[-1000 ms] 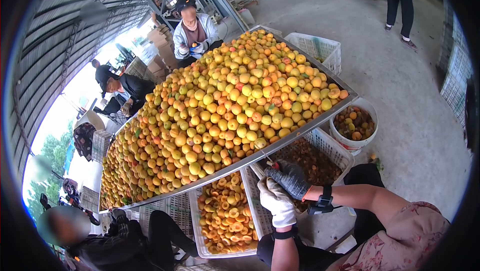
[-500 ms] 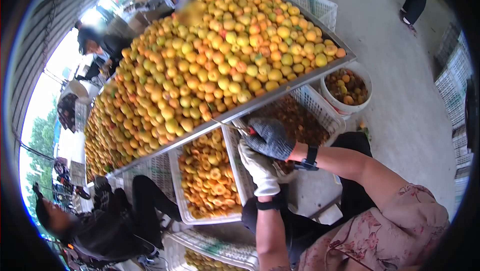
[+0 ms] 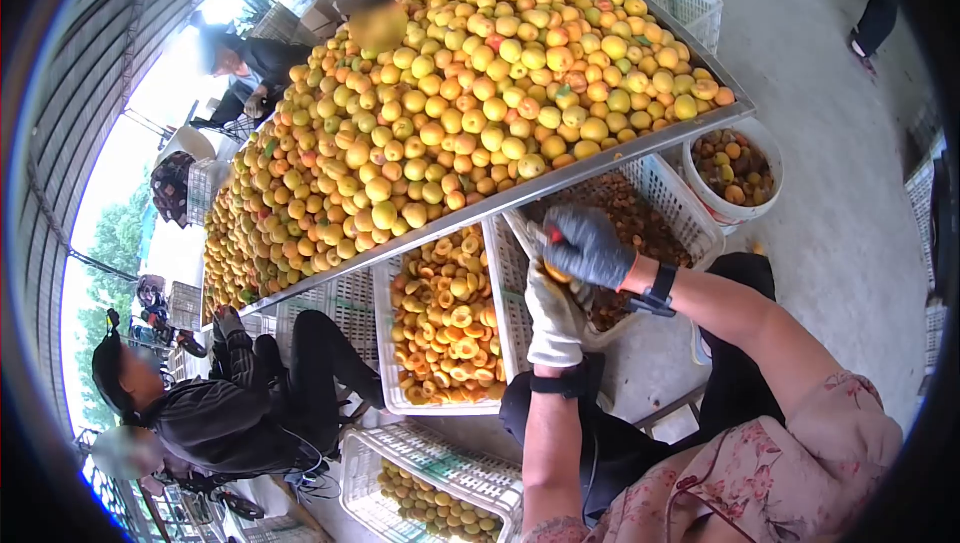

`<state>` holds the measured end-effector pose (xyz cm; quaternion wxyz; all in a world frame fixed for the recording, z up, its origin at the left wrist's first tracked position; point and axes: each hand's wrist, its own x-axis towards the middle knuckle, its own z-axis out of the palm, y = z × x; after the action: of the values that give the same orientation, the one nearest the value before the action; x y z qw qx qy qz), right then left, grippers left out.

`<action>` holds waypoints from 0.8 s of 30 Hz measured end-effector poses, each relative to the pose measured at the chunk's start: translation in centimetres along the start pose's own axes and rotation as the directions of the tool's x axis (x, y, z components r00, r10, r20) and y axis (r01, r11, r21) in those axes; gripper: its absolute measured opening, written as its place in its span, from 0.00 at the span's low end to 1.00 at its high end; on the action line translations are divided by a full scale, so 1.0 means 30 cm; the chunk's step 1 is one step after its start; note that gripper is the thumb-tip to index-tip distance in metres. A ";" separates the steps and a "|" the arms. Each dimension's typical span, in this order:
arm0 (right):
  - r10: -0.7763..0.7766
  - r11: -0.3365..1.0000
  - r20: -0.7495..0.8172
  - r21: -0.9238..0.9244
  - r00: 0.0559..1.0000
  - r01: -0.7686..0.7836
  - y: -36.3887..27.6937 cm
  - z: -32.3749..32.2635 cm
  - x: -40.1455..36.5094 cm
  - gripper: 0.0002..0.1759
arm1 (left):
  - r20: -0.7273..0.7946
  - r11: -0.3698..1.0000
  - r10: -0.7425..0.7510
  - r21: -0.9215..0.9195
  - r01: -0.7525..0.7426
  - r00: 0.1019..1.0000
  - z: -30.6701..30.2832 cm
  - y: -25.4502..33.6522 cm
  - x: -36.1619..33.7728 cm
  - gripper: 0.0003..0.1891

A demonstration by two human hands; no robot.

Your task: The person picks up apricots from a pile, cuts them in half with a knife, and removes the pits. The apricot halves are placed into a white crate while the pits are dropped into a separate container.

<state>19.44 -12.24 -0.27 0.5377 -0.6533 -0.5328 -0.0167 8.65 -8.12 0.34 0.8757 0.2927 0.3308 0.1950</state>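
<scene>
Apricot (image 3: 556,271), frame centre, gripped by left hand (image 3: 553,315); right hand (image 3: 588,246) clenches a knife (image 3: 549,235) that might slip into that glove.

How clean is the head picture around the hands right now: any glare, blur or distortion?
Head view: heavy fisheye bows the rim of the long metal tray and blacks the corners; the bright open shed side at left is blown out white; the dark grey gloved right hand and white gloved left hand are sharp in even daylight.
</scene>
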 end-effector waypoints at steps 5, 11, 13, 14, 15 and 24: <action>0.583 0.189 0.111 0.945 0.805 -0.267 0.030 -0.025 0.028 0.09 | 0.268 0.988 0.136 -0.114 -0.108 0.954 0.006 0.050 0.017 0.31; 0.259 -0.219 0.313 0.940 0.914 -0.260 0.007 -0.094 0.064 0.09 | 0.237 0.958 0.284 -0.030 -0.285 0.929 0.006 0.047 0.002 0.33; 0.346 -0.028 0.201 0.979 0.917 -0.204 -0.018 -0.079 0.054 0.09 | 0.216 0.966 0.260 -0.063 -0.253 0.941 0.009 0.039 -0.003 0.26; 0.405 0.166 0.076 0.974 0.911 -0.155 -0.041 -0.077 0.060 0.09 | 0.219 0.967 0.255 -0.066 -0.247 0.942 0.012 0.027 -0.005 0.26; 0.420 -0.143 0.178 0.981 0.890 -0.128 -0.040 -0.080 0.061 0.10 | 0.200 0.973 0.229 -0.063 -0.221 0.953 0.017 0.012 -0.007 0.24; 0.514 0.684 -0.328 0.714 0.793 -0.148 -0.113 -0.030 0.086 0.06 | 0.144 0.971 0.198 -0.161 -0.174 0.970 0.031 -0.037 -0.001 0.18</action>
<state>18.63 -11.63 3.97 0.8440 -0.4823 -0.2114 0.1024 9.44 -9.34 0.21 0.8963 0.2716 0.2155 0.2765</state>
